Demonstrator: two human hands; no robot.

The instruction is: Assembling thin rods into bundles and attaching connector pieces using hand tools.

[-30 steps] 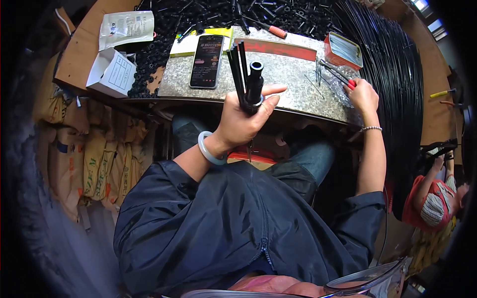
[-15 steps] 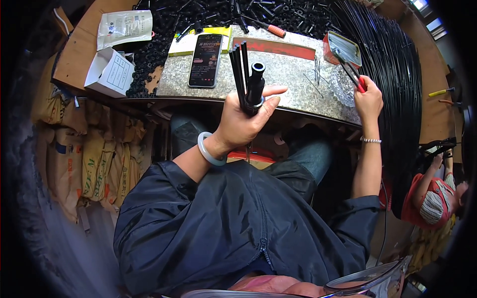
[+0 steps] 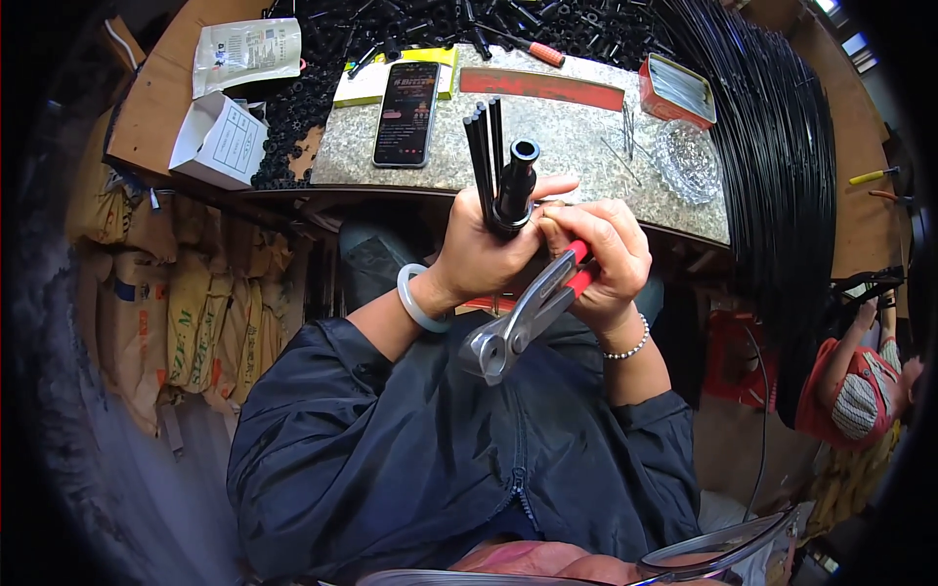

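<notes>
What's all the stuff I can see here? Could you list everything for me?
Black tube fitting: one, black, in left hand.
Thin rods: a few, black, in left hand.
Pliers: one, red handles, in right hand.
Phone: one, black, on stone counter.
Tin: one, red, counter's right end.
Glass dish: one, clear, by tin.
Small plastic parts: heap, black, behind counter.
Cardboard box: one, white, far left.
Cable bundle: one, black, right.
Left hand: gripping.
Right hand: gripping.
</notes>
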